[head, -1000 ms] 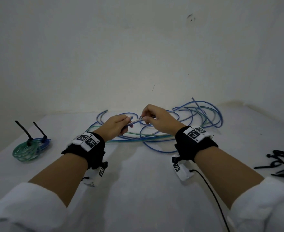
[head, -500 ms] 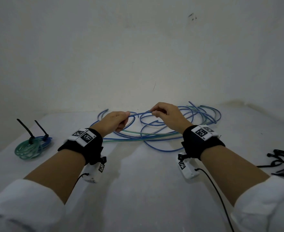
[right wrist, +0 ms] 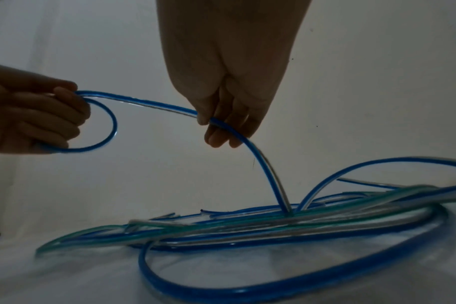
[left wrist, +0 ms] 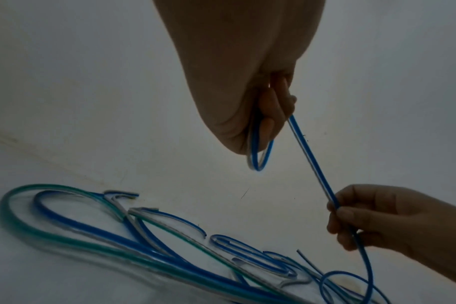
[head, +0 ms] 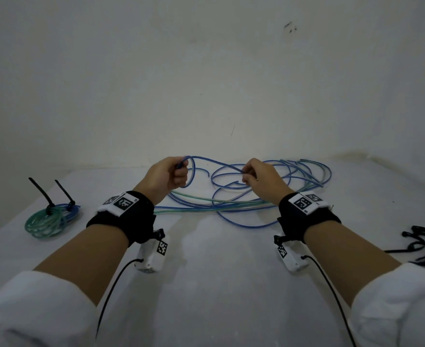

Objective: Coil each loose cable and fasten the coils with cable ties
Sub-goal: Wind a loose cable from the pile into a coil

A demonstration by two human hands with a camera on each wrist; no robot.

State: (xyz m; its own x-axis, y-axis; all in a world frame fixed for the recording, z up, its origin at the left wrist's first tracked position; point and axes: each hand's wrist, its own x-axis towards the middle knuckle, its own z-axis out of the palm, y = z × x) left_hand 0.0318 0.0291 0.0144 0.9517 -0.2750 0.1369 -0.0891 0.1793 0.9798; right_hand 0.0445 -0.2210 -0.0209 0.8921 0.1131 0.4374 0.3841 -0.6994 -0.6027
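Note:
A loose blue cable (head: 216, 163) runs between my hands above the white table (head: 219, 284). My left hand (head: 171, 172) grips its end, which curls into one small loop (right wrist: 102, 127) at the fist. My right hand (head: 250, 175) pinches the same cable (left wrist: 315, 164) further along, between thumb and fingers (right wrist: 216, 131). From there it drops into a tangle of blue and green cables (head: 269, 196) lying behind both hands.
A tied coil of green and blue cable (head: 50, 220) lies at the table's left, with two black cable ties (head: 48, 196) sticking up from it. Several loose black cable ties (head: 424, 244) lie at the right edge. A white wall rises just behind the tangle.
My hands have moved apart, the left one to the left and the right one to the right. The cable between them is drawn out and a small loop has formed at the left fist.

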